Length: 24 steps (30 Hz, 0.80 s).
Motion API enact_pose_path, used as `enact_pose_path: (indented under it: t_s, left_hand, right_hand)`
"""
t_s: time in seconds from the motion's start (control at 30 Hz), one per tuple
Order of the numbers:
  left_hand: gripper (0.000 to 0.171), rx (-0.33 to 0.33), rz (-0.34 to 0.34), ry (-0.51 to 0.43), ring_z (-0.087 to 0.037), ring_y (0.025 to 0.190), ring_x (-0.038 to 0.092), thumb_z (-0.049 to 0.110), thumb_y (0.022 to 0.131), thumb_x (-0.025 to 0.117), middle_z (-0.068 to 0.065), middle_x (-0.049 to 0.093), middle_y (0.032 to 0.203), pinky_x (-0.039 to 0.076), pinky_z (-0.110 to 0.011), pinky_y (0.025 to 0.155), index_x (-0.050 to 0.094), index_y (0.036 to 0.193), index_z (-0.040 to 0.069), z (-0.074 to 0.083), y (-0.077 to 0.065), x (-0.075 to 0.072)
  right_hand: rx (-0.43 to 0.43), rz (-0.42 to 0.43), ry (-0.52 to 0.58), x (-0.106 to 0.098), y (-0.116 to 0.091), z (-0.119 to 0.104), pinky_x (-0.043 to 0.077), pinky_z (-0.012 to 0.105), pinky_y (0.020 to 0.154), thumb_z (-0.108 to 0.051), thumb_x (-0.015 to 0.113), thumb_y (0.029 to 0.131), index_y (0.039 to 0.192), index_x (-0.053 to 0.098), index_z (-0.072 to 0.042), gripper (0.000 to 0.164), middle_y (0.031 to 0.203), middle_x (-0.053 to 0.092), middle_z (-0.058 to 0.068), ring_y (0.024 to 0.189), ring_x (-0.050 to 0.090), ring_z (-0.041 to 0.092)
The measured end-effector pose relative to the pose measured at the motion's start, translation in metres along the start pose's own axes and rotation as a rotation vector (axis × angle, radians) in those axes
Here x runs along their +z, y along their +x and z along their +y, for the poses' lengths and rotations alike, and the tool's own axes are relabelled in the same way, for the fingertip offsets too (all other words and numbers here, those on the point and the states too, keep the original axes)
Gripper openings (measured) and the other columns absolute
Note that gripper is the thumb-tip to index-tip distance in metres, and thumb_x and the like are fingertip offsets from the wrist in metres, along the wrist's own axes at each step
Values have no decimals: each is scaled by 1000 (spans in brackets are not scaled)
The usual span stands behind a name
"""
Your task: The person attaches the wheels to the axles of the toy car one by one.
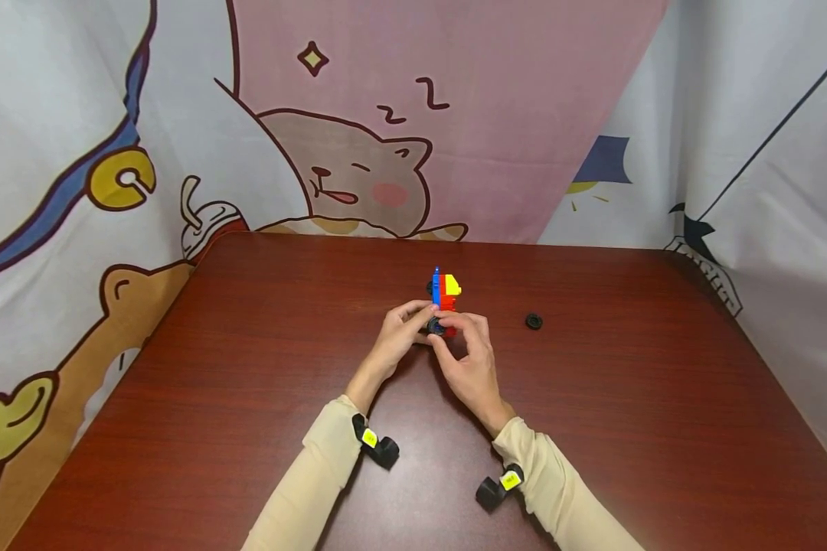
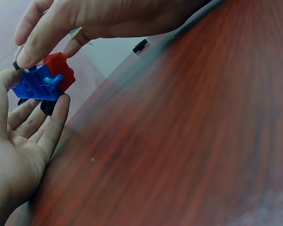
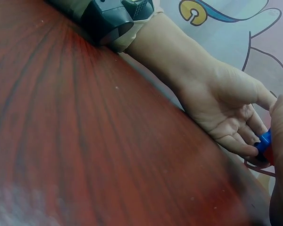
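A small toy car of building bricks (image 1: 446, 291) is held up over the table between both hands. It has a blue base, red and yellow bricks on one side and black wheels. My left hand (image 1: 393, 340) grips the blue base, thumb on one side and fingers underneath, as the left wrist view shows. At the car's near end my right hand (image 1: 470, 361) pinches a black wheel (image 1: 436, 327) between thumb and forefinger. In the right wrist view the blue base (image 3: 263, 145) is mostly covered by the right hand.
A loose black wheel (image 1: 534, 321) lies on the brown table (image 1: 627, 398), to the right of the hands. Behind the table hangs a cartoon-printed cloth (image 1: 510, 92). Each forearm wears a black wrist camera, the left one (image 1: 384, 451) and the right one (image 1: 491, 493).
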<state>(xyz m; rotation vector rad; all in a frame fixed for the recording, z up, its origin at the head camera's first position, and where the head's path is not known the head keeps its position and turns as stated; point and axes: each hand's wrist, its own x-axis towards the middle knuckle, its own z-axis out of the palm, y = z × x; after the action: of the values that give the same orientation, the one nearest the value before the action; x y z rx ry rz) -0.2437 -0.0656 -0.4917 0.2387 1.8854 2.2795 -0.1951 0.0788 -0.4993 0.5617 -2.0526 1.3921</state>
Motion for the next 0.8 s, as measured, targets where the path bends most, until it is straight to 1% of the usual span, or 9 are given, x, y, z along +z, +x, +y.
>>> enact_pose_path:
  t_s: [0.13,0.2,0.33,0.43,0.53,0.63,0.8]
  left_hand:
    - [35,1,7,6,-9,79,68,22,100,61,-3,71,97,59,-24,67,63,122,-5,1,0,0]
    - [36,2,7,9,-8,78,68,23,100,61,-4,72,98,59,-24,66,63,122,-4,1,-1,0]
    - [37,17,10,12,-8,76,68,26,99,63,-4,72,97,59,-24,65,64,121,-3,-1,-1,-1]
    - [37,23,13,10,-8,76,68,27,98,63,-3,72,95,59,-24,65,64,120,-3,-2,-1,-1]
    - [37,8,14,10,-8,76,67,25,99,62,-2,71,93,59,-25,65,63,121,-4,-2,-2,-1]
    - [35,-14,11,9,-8,75,66,22,99,61,1,69,89,58,-24,65,62,122,-5,-1,-1,0]
    - [34,-13,5,14,-7,75,64,21,100,60,3,69,87,57,-23,63,62,121,-6,0,0,1]
  right_hand:
    - [11,-6,-35,0,0,0,44,44,91,-10,77,87,113,63,-9,29,124,68,4,113,48,20]
    - [13,-9,-42,-1,0,0,44,46,90,-10,77,87,113,63,-9,30,124,68,3,113,48,20]
    - [19,-11,-49,0,0,0,43,42,92,-11,78,86,114,63,-9,32,124,68,3,113,48,21]
    - [33,-11,-57,0,0,0,43,40,91,-13,78,87,118,64,-10,35,123,67,3,114,48,21]
    - [50,-15,-65,0,-1,1,43,40,89,-15,78,87,122,65,-11,37,123,66,4,114,47,21]
    - [59,-20,-79,0,-1,1,42,35,89,-17,77,88,123,65,-11,37,123,64,5,115,47,22]
    - [49,-19,-98,0,0,2,40,30,90,-18,78,88,122,66,-11,37,121,62,6,114,46,24]
